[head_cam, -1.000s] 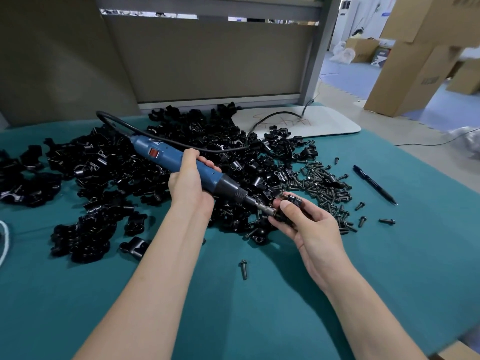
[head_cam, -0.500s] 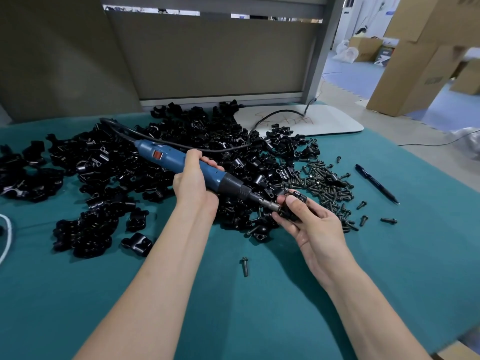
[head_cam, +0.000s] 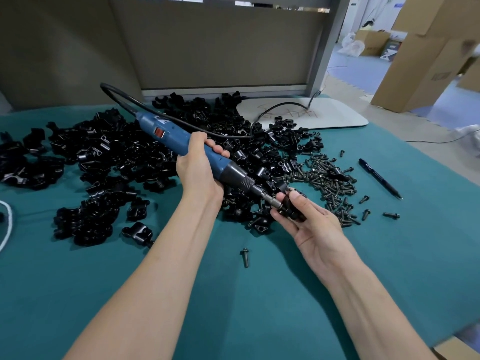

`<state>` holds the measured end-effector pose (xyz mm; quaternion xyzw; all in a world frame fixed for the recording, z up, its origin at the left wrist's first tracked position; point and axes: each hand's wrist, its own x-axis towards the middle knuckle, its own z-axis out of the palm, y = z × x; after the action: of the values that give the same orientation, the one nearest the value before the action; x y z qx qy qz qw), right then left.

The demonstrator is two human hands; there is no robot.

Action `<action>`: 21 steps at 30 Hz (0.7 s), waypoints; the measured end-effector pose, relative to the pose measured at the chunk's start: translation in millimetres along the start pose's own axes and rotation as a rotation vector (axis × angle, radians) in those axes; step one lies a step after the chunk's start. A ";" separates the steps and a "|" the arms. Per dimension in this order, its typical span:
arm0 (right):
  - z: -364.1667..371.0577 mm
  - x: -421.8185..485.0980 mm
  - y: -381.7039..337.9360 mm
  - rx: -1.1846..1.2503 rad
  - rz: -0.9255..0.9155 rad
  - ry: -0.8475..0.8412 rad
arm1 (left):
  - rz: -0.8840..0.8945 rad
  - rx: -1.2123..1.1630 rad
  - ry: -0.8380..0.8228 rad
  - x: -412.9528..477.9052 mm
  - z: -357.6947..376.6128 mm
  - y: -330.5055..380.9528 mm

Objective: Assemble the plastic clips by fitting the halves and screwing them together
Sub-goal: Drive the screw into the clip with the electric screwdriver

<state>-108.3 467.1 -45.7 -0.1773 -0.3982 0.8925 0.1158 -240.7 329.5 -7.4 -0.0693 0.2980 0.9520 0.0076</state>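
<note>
The left hand (head_cam: 197,175) fingers clamp the screwdriver (head_cam: 176,141); the right hand (head_cam: 311,224) fingers clamp a mostly covered clip (head_cam: 291,210), the bit tip hidden between them.

Both bare forearms reach in from the near edge of the tabletop (head_cam: 259,294), converging toward its middle; the left hand (head_cam: 198,172) curls round the screwdriver (head_cam: 168,133); the right hand (head_cam: 311,224), palm showing, pinches a clip (head_cam: 288,207) between thumb and fingertips.

screwdriver (head_cam: 172,135): 1 | pen (head_cam: 379,178): 1 | clip halves (head_cam: 109,152): uncountable | screws (head_cam: 327,178): uncountable
</note>
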 end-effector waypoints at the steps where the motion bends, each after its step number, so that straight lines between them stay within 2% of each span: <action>1: 0.0 0.2 -0.3 0.002 0.004 0.004 | -0.002 -0.012 -0.010 -1.0 0.3 -0.3; 8: -1.9 -0.5 -1.8 0.021 0.019 0.002 | 0.022 0.009 -0.055 -6.7 6.8 4.8; 13: 0.4 -2.5 0.5 -0.127 -0.141 -0.060 | 0.031 0.113 0.123 -5.6 12.4 11.4; 16: 2.8 -5.2 0.4 -0.179 -0.206 -0.101 | 0.018 0.096 0.226 1.2 10.0 27.7; 21: -0.4 -4.3 -3.6 -0.086 -0.069 -0.178 | 0.048 0.020 0.253 13.5 3.9 52.6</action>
<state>-103.9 468.2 -42.3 -0.0883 -0.4509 0.8823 0.1027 -257.4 288.1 23.7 -0.1816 0.3075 0.9326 -0.0519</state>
